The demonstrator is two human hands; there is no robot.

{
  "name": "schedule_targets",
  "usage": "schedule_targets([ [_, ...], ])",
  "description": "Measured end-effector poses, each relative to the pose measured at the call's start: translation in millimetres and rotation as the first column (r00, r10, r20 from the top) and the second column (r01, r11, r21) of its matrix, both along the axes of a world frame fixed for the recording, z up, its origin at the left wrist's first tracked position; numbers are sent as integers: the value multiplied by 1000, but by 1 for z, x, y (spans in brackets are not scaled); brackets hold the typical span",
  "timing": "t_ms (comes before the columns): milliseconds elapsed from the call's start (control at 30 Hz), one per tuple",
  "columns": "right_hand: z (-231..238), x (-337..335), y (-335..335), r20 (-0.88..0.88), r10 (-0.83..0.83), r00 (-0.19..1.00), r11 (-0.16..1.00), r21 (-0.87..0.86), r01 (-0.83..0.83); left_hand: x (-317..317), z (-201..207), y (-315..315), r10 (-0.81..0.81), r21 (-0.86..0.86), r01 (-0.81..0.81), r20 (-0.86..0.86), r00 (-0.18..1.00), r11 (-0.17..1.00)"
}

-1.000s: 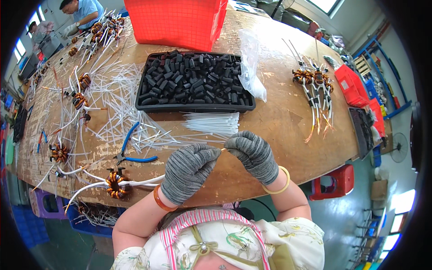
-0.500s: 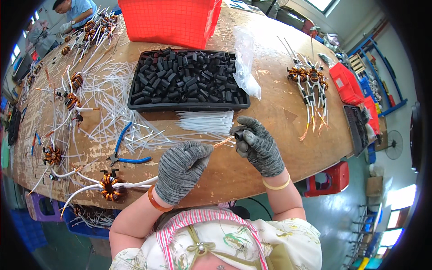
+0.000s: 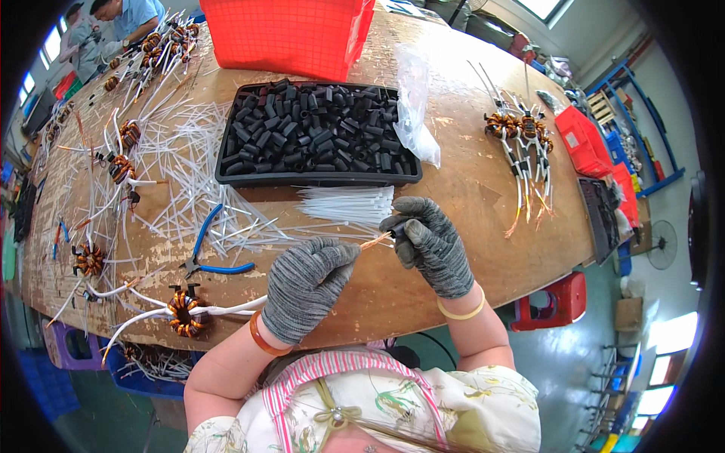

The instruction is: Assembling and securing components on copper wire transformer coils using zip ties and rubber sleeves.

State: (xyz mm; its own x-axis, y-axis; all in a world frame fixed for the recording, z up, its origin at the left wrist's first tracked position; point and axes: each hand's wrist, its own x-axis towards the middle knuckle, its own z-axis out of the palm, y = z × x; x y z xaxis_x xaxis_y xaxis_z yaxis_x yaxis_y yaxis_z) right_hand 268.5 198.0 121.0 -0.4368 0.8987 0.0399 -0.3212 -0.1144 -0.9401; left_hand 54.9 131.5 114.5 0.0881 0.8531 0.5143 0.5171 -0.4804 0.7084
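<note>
Both hands wear grey gloves. My left hand is closed round the white lead of a toroidal coil, whose ring lies on the table to the left. Bare copper strands stick out past the left fingertips. My right hand pinches a short black sleeve between thumb and fingers. The copper tip meets the sleeve's end; whether it is inside I cannot tell. Just beyond the hands lie a bundle of white cable ties and a black tray heaped with black sleeves.
Blue-handled cutters lie left of my hands. Loose cable ties and more coils spread leftward. A red crate and plastic bag stand beyond. Finished-looking coils lie right. People work far left.
My right hand has shifted slightly left, bringing the black sleeve to the copper strands' tip. My left hand keeps its grip on the lead.
</note>
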Motion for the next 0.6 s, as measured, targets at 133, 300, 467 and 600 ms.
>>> schedule_targets([
  [133,3,-1,0,48,-13,999,1000,22,12,0,1,1,-8,6,9,-3,1000,1000],
  [300,7,-4,-1,94,4,996,999,36,-8,0,2,1,-9,15,9,-21,1000,1000],
  [467,10,-9,-2,172,36,984,998,43,-44,1,0,1,-16,19,16,-25,1000,1000],
  [600,11,-12,-4,166,70,984,996,40,-77,1,0,1,-43,-3,43,-27,999,999],
])
